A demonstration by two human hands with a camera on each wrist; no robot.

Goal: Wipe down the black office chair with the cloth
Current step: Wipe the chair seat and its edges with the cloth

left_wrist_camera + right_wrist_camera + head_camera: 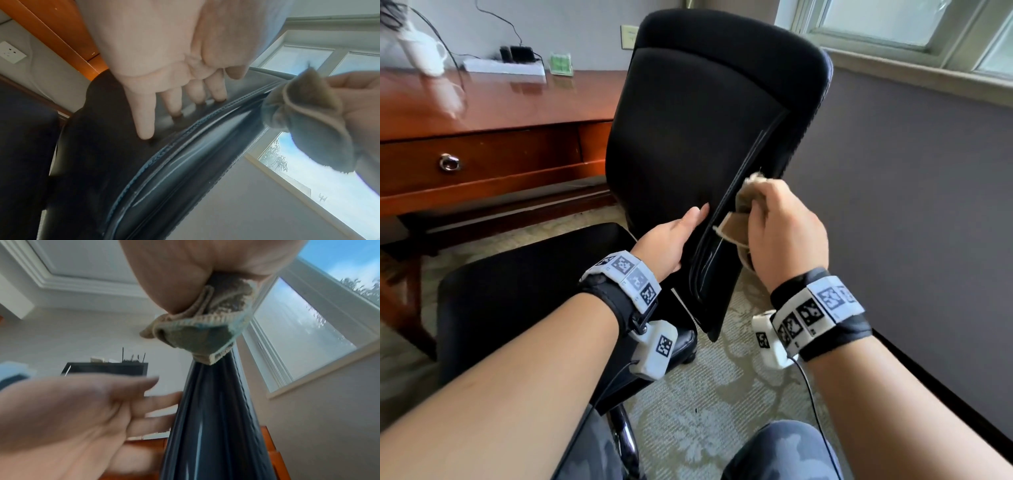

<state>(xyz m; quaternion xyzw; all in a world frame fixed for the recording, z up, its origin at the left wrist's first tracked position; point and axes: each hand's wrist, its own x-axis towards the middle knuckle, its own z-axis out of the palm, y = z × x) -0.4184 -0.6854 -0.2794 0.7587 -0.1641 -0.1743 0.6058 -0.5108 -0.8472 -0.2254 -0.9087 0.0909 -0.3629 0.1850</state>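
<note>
The black office chair (688, 137) stands in front of me, its backrest turned edge-on. My left hand (671, 236) lies flat on the backrest's front face, and its straight fingers (174, 104) press the black surface (102, 154). My right hand (784, 229) grips a bunched beige cloth (739, 212) against the backrest's glossy side edge (726, 222). In the right wrist view the cloth (201, 331) sits on the edge (209, 418), with the left hand (72, 415) spread beside it. The cloth (308, 113) also shows in the left wrist view.
A reddish wooden desk (482, 113) with a drawer stands at the left, carrying a power strip (503, 66) and cables. A grey wall (911, 171) and window sill (928, 68) close in on the right. Patterned carpet (715, 394) lies below; my knees (784, 452) are at the bottom.
</note>
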